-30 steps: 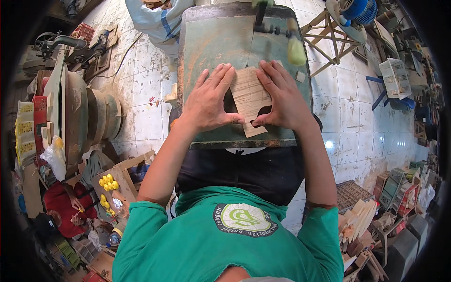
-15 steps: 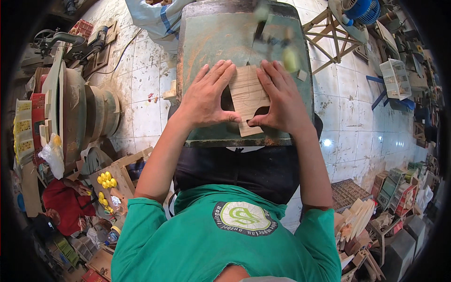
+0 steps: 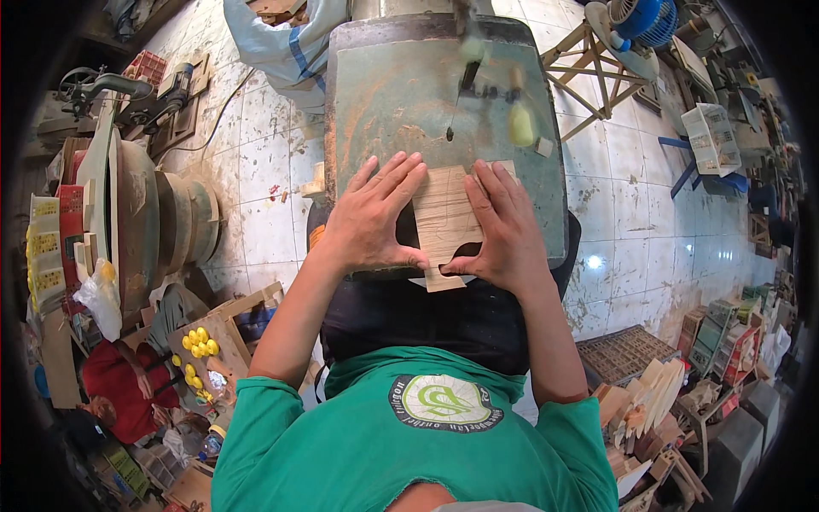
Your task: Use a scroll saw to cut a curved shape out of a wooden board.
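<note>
A pale wooden board (image 3: 441, 205) with thin curved lines drawn on it lies on the green table (image 3: 384, 94) of an upright saw. Its narrow near end sticks out past the table's front edge. Along the board's left side rests my left hand (image 3: 368, 213), fingers stretched and thumb on the wood. On the right side my right hand (image 3: 509, 235) lies over the board with its fingers extended, its thumb by a dark cut-out near the narrow end. Beyond the far end, a thin saw blade (image 3: 455, 113) drops into a small hole, apart from the wood.
A small wood offcut (image 3: 543, 147) sits right of the blade. Blurred saw parts (image 3: 520, 124) hang over the table. A white sack (image 3: 286, 55) stands far left, a blue fan (image 3: 653, 19) far right. At lower left a person in red (image 3: 128, 380) works near yellow pieces (image 3: 200, 343).
Both hands and the board have slid toward me. The far end, which was at the blade, is now away from it, and the narrow end overhangs the table's front edge.
</note>
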Demonstrator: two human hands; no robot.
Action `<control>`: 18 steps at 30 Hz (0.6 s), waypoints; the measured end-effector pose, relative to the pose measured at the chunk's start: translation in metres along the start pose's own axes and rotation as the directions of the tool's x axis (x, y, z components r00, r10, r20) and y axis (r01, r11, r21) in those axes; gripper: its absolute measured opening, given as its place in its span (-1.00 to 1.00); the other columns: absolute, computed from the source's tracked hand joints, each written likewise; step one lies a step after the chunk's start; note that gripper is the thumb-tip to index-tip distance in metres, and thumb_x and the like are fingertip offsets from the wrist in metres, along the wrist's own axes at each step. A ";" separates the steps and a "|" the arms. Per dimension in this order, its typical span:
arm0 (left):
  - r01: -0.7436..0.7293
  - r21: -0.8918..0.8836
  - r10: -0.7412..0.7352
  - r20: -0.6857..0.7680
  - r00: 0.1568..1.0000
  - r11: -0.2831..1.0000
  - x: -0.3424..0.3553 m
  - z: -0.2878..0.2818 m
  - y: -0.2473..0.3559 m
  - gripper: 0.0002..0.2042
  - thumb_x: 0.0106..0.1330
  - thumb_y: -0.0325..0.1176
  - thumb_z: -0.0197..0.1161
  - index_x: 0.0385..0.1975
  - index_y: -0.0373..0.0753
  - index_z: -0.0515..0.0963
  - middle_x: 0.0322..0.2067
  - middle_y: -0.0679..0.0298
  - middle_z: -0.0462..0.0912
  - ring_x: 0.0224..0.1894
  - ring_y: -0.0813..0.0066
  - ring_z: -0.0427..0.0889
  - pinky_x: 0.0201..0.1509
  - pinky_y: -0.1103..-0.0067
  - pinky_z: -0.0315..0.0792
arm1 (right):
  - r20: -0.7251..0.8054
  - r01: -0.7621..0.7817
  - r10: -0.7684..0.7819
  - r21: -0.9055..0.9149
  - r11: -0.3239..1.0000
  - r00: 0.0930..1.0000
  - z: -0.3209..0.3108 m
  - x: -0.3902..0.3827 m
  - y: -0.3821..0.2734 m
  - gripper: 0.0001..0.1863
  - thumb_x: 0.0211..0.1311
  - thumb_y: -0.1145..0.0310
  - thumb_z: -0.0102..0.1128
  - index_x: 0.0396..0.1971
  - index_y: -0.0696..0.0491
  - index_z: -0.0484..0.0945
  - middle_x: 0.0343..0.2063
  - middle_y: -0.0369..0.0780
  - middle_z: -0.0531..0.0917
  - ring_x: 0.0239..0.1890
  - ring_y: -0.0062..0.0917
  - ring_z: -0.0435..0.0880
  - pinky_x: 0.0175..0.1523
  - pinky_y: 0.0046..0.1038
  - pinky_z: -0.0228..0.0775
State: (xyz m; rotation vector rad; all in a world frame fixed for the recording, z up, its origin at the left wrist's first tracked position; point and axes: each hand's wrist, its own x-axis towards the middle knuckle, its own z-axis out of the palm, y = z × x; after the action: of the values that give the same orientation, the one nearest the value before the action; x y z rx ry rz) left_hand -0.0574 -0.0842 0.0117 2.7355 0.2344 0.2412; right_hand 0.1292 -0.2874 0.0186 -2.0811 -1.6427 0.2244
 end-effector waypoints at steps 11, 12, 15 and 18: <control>-0.015 0.020 0.015 -0.001 1.000 1.000 0.000 -0.001 -0.001 0.39 -0.16 0.64 0.42 0.61 -0.29 0.21 0.59 0.06 0.30 0.65 0.09 0.23 0.73 0.09 0.04 | -0.020 -0.008 0.008 0.018 1.000 1.000 -0.001 0.001 -0.004 0.33 -0.41 -0.17 0.81 0.48 0.09 0.41 0.60 -0.12 0.28 0.66 -0.07 0.16 0.68 0.04 0.07; -0.017 0.015 0.017 0.007 1.000 1.000 0.000 -0.001 -0.001 0.39 -0.16 0.63 0.42 0.61 -0.30 0.20 0.59 0.05 0.30 0.65 0.09 0.22 0.73 0.09 0.04 | -0.006 -0.023 0.023 0.010 1.000 1.000 -0.002 0.001 -0.005 0.33 -0.41 -0.16 0.81 0.48 0.09 0.41 0.60 -0.13 0.28 0.66 -0.06 0.16 0.68 0.04 0.06; -0.033 0.010 0.033 -0.003 0.999 0.999 0.002 0.000 -0.004 0.40 -0.15 0.63 0.43 0.62 -0.30 0.18 0.58 0.04 0.31 0.65 0.07 0.22 0.73 0.10 0.04 | -0.004 -0.025 0.025 0.004 1.000 1.000 -0.002 0.003 -0.005 0.33 -0.41 -0.14 0.82 0.49 0.09 0.41 0.60 -0.14 0.28 0.66 -0.06 0.16 0.68 0.05 0.07; -0.044 0.025 0.044 -0.002 0.999 0.999 0.008 0.000 -0.011 0.39 -0.15 0.62 0.43 0.61 -0.31 0.19 0.58 0.04 0.31 0.65 0.06 0.22 0.73 0.10 0.06 | -0.031 -0.024 0.024 0.000 1.000 0.999 0.000 0.008 -0.004 0.33 -0.41 -0.14 0.81 0.48 0.11 0.40 0.59 -0.14 0.31 0.66 -0.06 0.16 0.68 0.06 0.07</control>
State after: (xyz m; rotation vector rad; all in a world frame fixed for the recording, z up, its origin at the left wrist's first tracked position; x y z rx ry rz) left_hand -0.0508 -0.0726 0.0084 2.7677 0.1794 0.2553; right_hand 0.1274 -0.2792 0.0215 -2.0953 -1.6004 0.1994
